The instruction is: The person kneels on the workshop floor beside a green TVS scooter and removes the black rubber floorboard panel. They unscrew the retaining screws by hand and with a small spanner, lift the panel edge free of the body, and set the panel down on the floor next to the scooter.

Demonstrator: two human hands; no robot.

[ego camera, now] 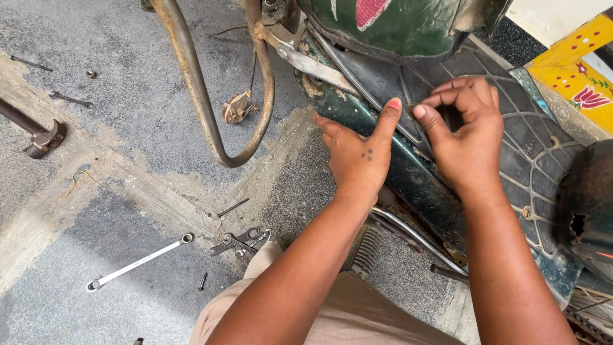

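Left hand [357, 153] and right hand [466, 137], fingers pinching rubber mat [511, 128] edge on scooter floorboard; mat partly seated (spanner [140, 262] lies on floor, near left).

The floor mat [511, 147] under both hands looks like black rubber, matt and dusty, moulded with raised ribs in a lattice. The body panel [408, 172] beneath it is painted metal, dark green, chipped and scuffed. The curved guard bar [198, 96] is steel tube, its finish gone to brown rust and rough. The ring spanner [137, 263] on the ground is bright plated metal, smooth and shiny. The floor [128, 115] is coarse grey concrete, speckled, with pale, sandy patches. The foot peg [367, 250] seems ribbed rubber, though partly hidden. The trousers [357, 316] are beige woven cloth, matt.
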